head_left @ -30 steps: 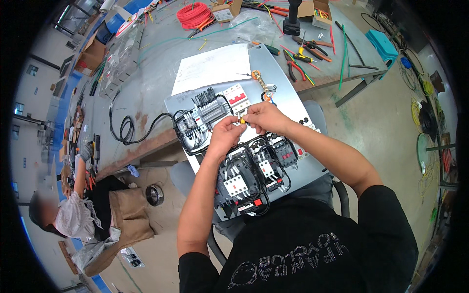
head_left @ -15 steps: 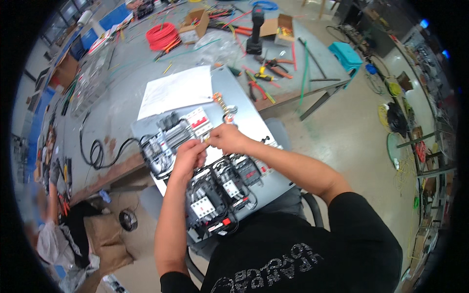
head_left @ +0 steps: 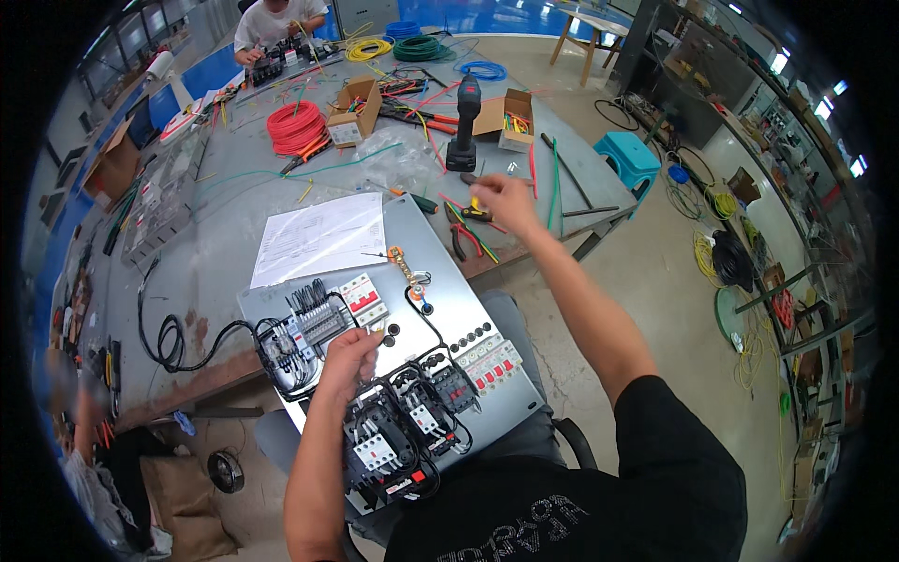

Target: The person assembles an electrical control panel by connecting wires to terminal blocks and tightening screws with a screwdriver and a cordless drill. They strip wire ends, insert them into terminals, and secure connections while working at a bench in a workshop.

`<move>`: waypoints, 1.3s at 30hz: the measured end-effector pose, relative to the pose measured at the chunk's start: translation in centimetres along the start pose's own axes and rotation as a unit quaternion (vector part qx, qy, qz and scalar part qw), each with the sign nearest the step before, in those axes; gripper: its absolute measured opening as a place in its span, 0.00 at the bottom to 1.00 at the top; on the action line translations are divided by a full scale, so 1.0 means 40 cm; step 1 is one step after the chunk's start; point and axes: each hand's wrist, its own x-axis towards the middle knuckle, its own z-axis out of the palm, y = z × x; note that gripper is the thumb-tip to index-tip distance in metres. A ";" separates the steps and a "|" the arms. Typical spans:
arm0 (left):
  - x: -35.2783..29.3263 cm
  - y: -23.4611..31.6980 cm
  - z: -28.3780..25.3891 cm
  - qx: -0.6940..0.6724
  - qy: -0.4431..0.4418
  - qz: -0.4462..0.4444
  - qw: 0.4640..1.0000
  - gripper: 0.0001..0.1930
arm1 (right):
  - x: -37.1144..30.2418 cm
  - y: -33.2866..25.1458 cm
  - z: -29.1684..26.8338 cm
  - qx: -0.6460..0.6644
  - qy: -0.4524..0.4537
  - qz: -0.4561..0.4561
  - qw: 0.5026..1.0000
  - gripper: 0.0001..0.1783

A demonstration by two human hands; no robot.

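My left hand (head_left: pixel 348 361) is closed in a pinch above the metal mounting plate (head_left: pixel 445 276), with a small yellowish bit at its fingertips, too small to name. Beside it on the plate are a breaker with red switches (head_left: pixel 361 294), a terminal strip (head_left: pixel 321 323) and black contactors (head_left: pixel 379 436) with wiring. My right hand (head_left: pixel 508 201) is stretched over the bench tools, its fingers bent down and together on a yellow-and-black tool (head_left: pixel 477 212) or something by it. The hand covers most of what it touches. Red-handled pliers (head_left: pixel 459 244) lie next to it.
A printed sheet (head_left: pixel 318 239) overlaps the plate's far edge. On the bench (head_left: pixel 225 225) stand a cordless drill (head_left: pixel 464 126), a red wire coil (head_left: pixel 298 129) and small cardboard boxes (head_left: pixel 354 110). Another person (head_left: pixel 278 28) works at the far end. A teal stool (head_left: pixel 629 157) stands right.
My right hand has left my left hand and moved up and right to the bench tools. My left hand stays over the plate, still pinched. The view has shifted, showing the person at the far end.
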 end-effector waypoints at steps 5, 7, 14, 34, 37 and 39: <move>0.002 0.000 0.019 0.062 0.010 0.019 0.998 0.15 | 0.135 0.159 -0.035 -0.029 0.058 0.047 0.997 0.19; -0.004 0.012 0.025 0.077 0.032 0.022 0.996 0.14 | 0.132 0.178 -0.038 -0.010 0.040 0.070 0.997 0.18; -0.017 0.018 0.033 0.199 0.086 0.065 0.974 0.15 | 0.132 0.180 -0.035 -0.007 0.005 0.087 0.996 0.18; -0.021 0.017 0.038 0.155 0.057 0.065 0.984 0.15 | 0.252 0.202 -0.070 -0.137 0.007 0.045 0.989 0.23; -0.007 0.003 0.034 0.178 0.066 0.080 0.979 0.15 | 0.280 0.201 -0.056 -0.134 0.027 0.040 0.990 0.33; -0.006 0.004 0.031 0.177 0.084 0.064 0.978 0.15 | 0.299 0.164 -0.016 -0.155 0.034 0.013 0.987 0.42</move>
